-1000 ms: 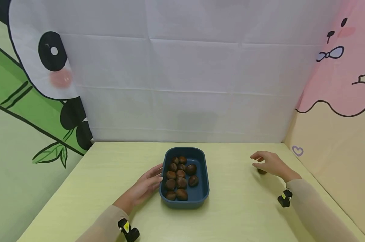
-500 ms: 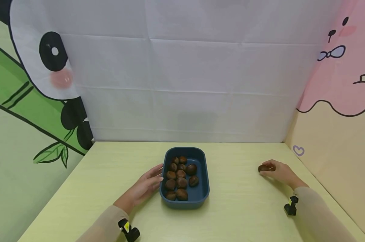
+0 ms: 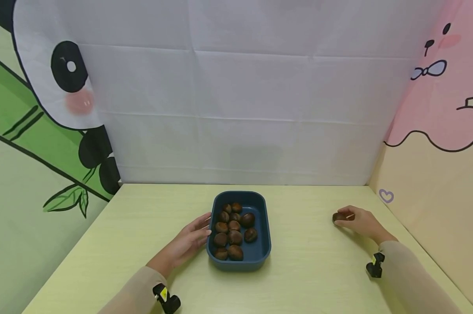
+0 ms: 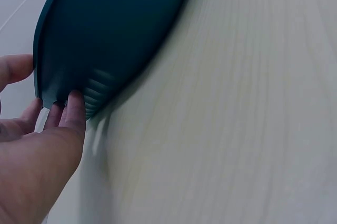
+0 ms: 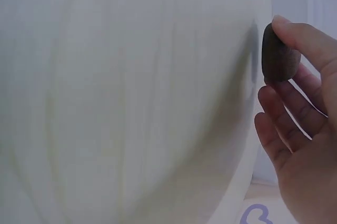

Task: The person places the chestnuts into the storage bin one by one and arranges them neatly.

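A dark blue rectangular box (image 3: 263, 226) with rounded corners stands mid-table in the head view, several brown chestnuts (image 3: 235, 237) inside it, mostly along its left side. My left hand (image 3: 186, 242) rests its fingertips against the box's left wall; the left wrist view has the fingers (image 4: 75, 110) loosely extended at that wall. Off to the right, my right hand (image 3: 365, 223) pinches a single chestnut (image 3: 335, 217) between thumb and fingers. In the right wrist view this chestnut (image 5: 279, 58) shows dark, with the other fingers spread loosely below it.
The pale yellow table (image 3: 299, 270) meets a white creased backdrop (image 3: 252, 109) at its far edge. A decorated panel (image 3: 432, 196) runs along the right side, close to the right hand. Green panda artwork (image 3: 52, 131) covers the left wall.
My right hand came down onto the chestnut lying at the right and now pinches it, after a small shift right and slightly back left. The left hand and box stayed put.
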A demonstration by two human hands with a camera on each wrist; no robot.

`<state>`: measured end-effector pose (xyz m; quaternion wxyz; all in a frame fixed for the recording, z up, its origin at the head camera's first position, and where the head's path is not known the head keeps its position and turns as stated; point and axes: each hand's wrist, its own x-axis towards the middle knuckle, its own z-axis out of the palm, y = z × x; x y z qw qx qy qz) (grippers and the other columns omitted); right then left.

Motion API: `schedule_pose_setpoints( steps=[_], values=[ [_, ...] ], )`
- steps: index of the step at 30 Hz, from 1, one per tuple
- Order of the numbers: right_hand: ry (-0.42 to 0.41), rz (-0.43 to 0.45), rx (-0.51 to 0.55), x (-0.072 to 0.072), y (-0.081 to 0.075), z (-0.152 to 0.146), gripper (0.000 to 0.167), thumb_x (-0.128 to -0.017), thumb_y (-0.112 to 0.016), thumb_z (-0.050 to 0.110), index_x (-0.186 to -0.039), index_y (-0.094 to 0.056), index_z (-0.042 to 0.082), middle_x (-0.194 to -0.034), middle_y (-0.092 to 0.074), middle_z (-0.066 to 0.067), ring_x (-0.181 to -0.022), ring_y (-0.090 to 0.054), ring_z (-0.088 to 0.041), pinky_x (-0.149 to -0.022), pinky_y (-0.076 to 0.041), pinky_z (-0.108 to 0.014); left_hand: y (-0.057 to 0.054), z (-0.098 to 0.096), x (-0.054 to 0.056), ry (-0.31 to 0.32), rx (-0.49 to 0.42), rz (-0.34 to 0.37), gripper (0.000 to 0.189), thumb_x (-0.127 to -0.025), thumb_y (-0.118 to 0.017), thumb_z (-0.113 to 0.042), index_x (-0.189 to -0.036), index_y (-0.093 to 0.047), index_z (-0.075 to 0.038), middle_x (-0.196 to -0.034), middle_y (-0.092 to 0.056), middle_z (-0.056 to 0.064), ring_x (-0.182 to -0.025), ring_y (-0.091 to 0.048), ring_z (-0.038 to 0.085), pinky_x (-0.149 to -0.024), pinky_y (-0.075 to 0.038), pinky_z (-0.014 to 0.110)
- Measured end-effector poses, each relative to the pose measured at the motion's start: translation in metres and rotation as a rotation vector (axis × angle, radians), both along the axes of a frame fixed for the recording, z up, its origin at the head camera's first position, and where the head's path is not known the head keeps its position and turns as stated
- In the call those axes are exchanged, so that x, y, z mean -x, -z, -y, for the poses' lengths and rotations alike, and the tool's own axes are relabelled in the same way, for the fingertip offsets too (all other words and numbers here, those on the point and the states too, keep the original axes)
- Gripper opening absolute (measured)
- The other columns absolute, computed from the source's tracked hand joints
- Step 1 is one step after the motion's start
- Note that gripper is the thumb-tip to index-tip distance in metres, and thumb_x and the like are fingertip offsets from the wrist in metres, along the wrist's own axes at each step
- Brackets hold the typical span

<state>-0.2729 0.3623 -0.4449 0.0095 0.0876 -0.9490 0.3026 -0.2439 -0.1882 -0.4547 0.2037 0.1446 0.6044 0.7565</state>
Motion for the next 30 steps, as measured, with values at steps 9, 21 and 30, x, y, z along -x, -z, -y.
schedule_pose_setpoints(
  steps=[9,21,30],
  values=[
    [-0.083,-0.067,0.023,0.007,-0.019,0.025,0.046,-0.09,-0.076,0.032,-0.123,-0.066,0.003,-0.107,-0.069,-0.006,-0.096,-0.065,-0.023,-0.081,-0.05,-0.039,0.0,0.0,0.0,0.005,-0.001,0.003,0.068,-0.102,-0.046,-0.003,-0.16,-0.01,-0.002,-0.164,-0.009,0.022,-0.149,-0.016,0.038,-0.117,-0.025,0.045],
    [-0.261,-0.119,0.048,0.012,-0.053,0.084,0.044,-0.088,-0.079,0.031,-0.124,-0.066,0.008,-0.109,-0.068,-0.001,-0.097,-0.066,-0.02,-0.087,-0.052,-0.047,0.001,0.0,0.002,0.014,0.0,-0.002,0.068,-0.103,-0.047,-0.004,-0.16,-0.01,-0.002,-0.164,-0.009,0.022,-0.149,-0.016,0.038,-0.116,-0.026,0.045],
    [-0.433,-0.151,0.058,0.005,-0.075,0.136,0.04,-0.086,-0.081,0.027,-0.121,-0.066,0.014,-0.108,-0.067,0.007,-0.095,-0.065,-0.011,-0.088,-0.053,-0.045,0.002,0.001,0.003,0.01,-0.003,0.004,0.068,-0.103,-0.047,-0.004,-0.16,-0.01,-0.003,-0.164,-0.009,0.022,-0.149,-0.017,0.038,-0.116,-0.028,0.043]
  ],
)
